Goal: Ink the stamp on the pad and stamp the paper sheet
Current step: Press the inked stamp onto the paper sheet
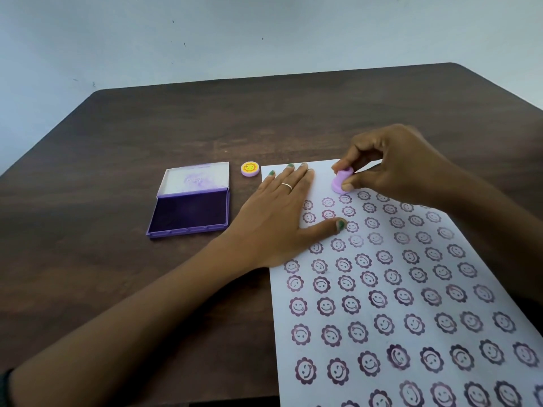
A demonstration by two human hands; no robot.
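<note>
A: Where's the stamp (340,180)?

B: On the paper sheet (411,289), 12 o'clock end, pinched by the right hand (393,165).

A: Handling?

B: Probably light and rigid; grip its narrow neck. Left hand (282,212) lies open, flat, pinning paper; ink pad (189,214) at 9 o'clock.

A small yellow-faced cap (250,169) lies on the dark wooden table (176,118) before a pale wall (205,33)

Plain indoor room, likely a home, dark wooden table (147,127) against a bare, scuffed pale wall (264,30)
</note>
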